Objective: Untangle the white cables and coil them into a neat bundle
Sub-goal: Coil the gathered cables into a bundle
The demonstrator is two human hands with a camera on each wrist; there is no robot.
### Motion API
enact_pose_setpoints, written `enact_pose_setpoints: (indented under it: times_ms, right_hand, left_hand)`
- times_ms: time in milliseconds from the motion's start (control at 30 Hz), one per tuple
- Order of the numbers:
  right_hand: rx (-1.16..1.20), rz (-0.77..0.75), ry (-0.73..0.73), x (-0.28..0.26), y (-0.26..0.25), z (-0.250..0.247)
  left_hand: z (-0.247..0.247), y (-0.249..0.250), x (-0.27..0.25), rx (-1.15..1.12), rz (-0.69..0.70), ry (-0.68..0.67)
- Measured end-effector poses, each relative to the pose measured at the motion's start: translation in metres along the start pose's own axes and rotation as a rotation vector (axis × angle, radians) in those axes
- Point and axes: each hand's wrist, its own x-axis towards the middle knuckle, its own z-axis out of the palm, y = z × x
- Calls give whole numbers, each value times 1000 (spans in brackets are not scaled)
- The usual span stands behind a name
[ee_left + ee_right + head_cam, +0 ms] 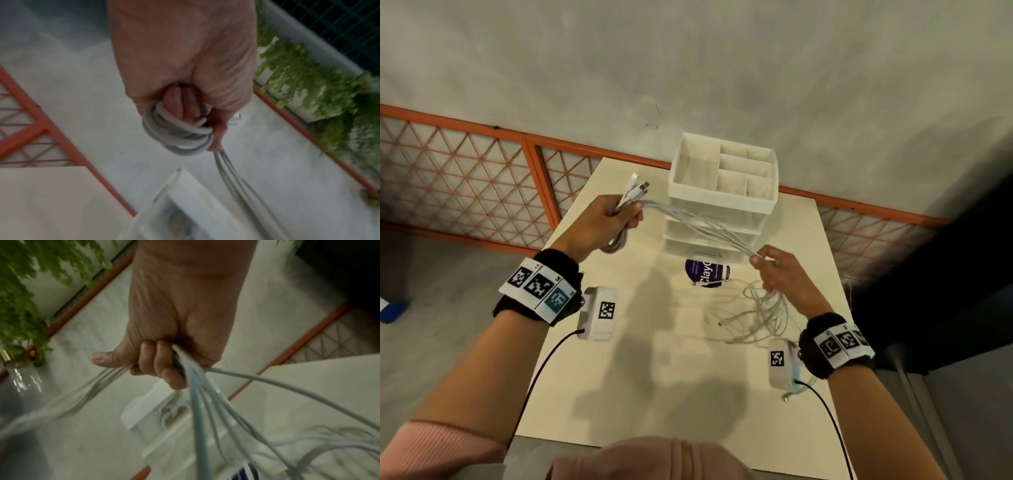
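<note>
Several white cables (705, 226) stretch in the air between my two hands above the table. My left hand (606, 219) grips a small coil (176, 134) of them, fingers curled through the loops, with the plug ends (637, 188) sticking up past the fist. My right hand (777, 270) holds the same strands (197, 386) between thumb and curled fingers. Below the right hand, a loose tangle (756, 315) of the cables lies on the white table (654, 359).
A white drawer organiser (722, 192) with open top compartments stands at the table's far side, right behind the stretched cables. A purple round sticker (705, 274) lies before it. An orange lattice railing (482, 171) and grey floor surround the table. Green plants (318, 84) hang beyond.
</note>
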Motion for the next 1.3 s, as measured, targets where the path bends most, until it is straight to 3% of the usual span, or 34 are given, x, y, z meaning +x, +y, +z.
enact_pose_setpoints:
  times_ms: [133, 233, 333, 400, 600, 700, 767, 900, 1033, 1100, 1300]
  right_hand:
    - [-39, 17, 41, -1, -27, -17]
    - [-274, -27, 33, 2, -38, -15]
    - [-433, -26, -6, 4, -40, -4]
    - [-466, -36, -40, 6, -42, 8]
    - [-269, -78, -170, 10, -67, 33]
    - [-103, -16, -190, 10, -69, 28]
    - [-43, -5, -176, 10, -64, 26]
    - [-34, -105, -108, 9, -44, 14]
    - [-90, -32, -110, 9, -8, 0]
    - [-122, 18, -51, 10, 8, -1]
    - [123, 1, -12, 8, 27, 5]
  left_hand:
    - [4, -42, -1, 284, -154, -127]
    - [14, -47, -6, 387, -225, -121]
    - [24, -27, -8, 306, -54, -9]
    - [37, -6, -9, 212, 83, -6]
    - [86, 20, -7, 4, 222, -284]
    - [87, 20, 0, 98, 214, -308]
    - [86, 23, 3, 240, 292, -322]
    - [74, 32, 11, 348, 422, -111]
    - [56, 40, 20, 289, 451, 110]
    - [51, 42, 22, 257, 434, 161]
    - [48, 40, 26, 228, 395, 217]
